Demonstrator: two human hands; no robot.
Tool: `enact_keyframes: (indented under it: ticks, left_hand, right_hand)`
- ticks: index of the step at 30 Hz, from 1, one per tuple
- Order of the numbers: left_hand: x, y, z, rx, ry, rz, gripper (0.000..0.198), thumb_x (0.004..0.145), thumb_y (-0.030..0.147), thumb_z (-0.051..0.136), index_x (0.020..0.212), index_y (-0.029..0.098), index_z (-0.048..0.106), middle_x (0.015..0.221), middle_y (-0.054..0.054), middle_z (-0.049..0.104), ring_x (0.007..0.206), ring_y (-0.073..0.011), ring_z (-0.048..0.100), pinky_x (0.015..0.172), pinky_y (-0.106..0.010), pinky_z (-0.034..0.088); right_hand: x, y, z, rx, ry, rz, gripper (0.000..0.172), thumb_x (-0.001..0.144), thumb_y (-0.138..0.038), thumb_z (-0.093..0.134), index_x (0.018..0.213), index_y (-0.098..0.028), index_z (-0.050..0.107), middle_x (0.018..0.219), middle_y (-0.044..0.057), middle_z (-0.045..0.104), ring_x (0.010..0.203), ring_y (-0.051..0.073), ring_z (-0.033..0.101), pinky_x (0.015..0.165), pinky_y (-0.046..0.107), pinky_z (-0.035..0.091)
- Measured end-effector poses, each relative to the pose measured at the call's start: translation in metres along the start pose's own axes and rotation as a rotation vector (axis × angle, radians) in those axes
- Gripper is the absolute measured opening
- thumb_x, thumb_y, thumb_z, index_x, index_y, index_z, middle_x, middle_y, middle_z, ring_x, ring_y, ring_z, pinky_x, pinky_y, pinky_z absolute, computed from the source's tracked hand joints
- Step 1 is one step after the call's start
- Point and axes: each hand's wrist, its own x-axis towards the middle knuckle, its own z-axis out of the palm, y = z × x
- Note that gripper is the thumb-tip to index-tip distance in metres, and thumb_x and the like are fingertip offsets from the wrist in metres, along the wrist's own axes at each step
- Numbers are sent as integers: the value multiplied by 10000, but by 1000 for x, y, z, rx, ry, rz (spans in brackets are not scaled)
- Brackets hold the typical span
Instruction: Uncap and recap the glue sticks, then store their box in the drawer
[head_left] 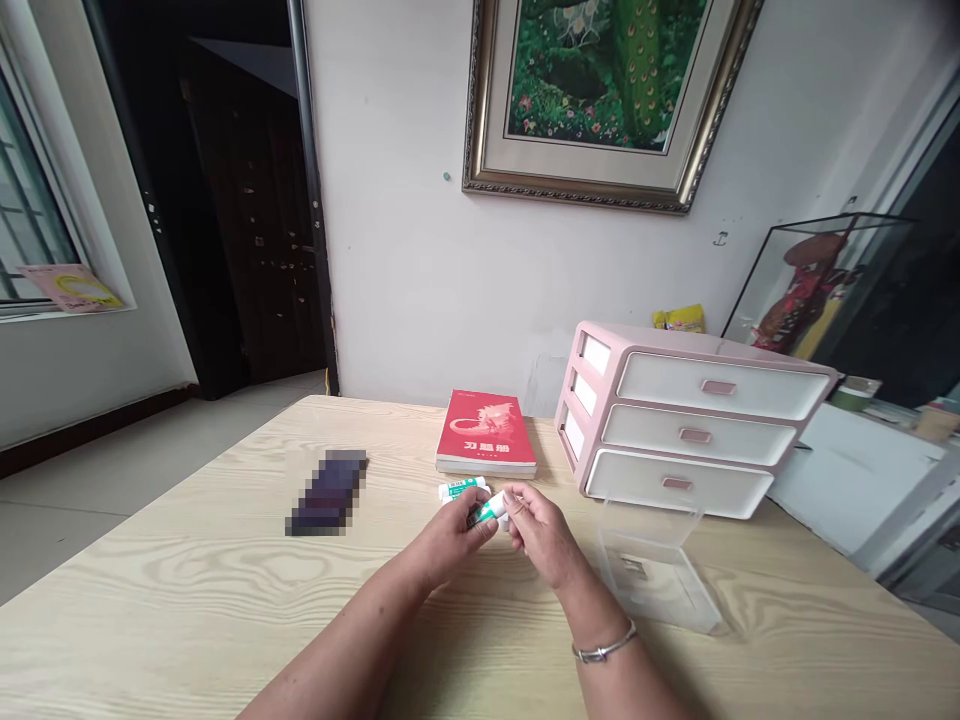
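Note:
My left hand (457,528) is closed around a white glue stick (489,508) with a green label, tilted up to the right. The thumb and fingers of my right hand (541,530) pinch its white upper end. Just behind my left hand, another white and green glue stick (461,488) lies on the table. My fingers partly hide what lies beneath them; a bit of white shows there. To the right of my right hand stands a clear plastic box (660,585) with its lid raised and a small item inside that I cannot make out.
A red book (486,432) lies behind my hands on the wooden table (187,590). At the back right stands a pink and white drawer unit (694,420), its three drawers pushed in. A blurred dark rectangular item (328,493) lies on the left.

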Motion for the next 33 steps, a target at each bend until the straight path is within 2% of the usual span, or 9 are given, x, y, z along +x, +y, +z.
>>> enact_keyframes:
  ticks: [2,5,10,13,15,18,22,26,33]
  left_hand:
    - [-1,4,-4,-71,-58,-49,282,899,398,504,1051,167,556,824,6,549,707,-133,467,647,-241,376]
    - [-1,5,-8,-48,-136,-71,280,907,409,482,1017,168,575,793,8,552,699,-137,480,634,-240,367]
    - [-1,-4,-2,249,-12,-11,238,889,371,505,1029,198,589,887,-19,636,776,-172,539,673,-257,352]
    - [-2,-4,-1,270,-2,-24,253,876,373,512,1045,206,600,882,-18,646,766,-175,548,658,-257,347]
    - [-2,0,-2,198,5,-42,288,867,425,520,1012,196,617,822,-11,625,728,-168,528,635,-252,349]
    - [-2,7,-7,-41,35,-132,427,867,565,482,902,166,628,725,-5,576,652,-150,492,578,-241,351]
    - [-1,13,-10,-293,132,-267,564,833,691,444,737,152,580,598,14,500,507,-112,411,481,-235,296]
    - [-1,13,-12,-355,196,-285,552,820,679,472,595,176,497,474,39,424,429,-94,349,447,-237,261]
    - [1,7,-9,-538,240,-295,493,840,560,452,507,197,455,414,42,377,369,-90,297,399,-247,227]
  right_hand:
    - [1,1,-1,29,-36,-69,467,906,-559,497,1152,-174,592,689,-19,543,581,119,507,532,230,431]
    - [2,3,-1,-13,-92,-151,424,919,-517,498,1137,-169,605,700,-17,541,599,114,488,568,233,431]
    - [4,9,1,-44,-38,-53,404,895,-519,509,1001,-151,639,612,-30,518,529,115,500,507,226,414]
    - [4,8,2,-24,-13,-18,423,876,-546,534,962,-149,649,587,-33,515,493,109,497,474,216,389]
    - [3,5,3,17,0,-27,466,873,-579,534,1002,-147,653,596,-31,518,506,111,499,480,217,401]
    - [1,0,1,51,23,-44,537,893,-624,480,1098,-154,640,609,-27,520,525,118,497,494,225,421]
    - [0,-2,1,8,94,-35,554,905,-644,439,1071,-155,640,574,-36,488,499,117,469,481,227,402]
    - [1,2,4,-43,82,-42,543,913,-638,427,1045,-159,647,565,-32,485,513,126,466,478,228,386]
    - [3,11,7,-101,74,-71,515,941,-602,399,1024,-164,658,563,-34,482,525,123,458,493,224,369]
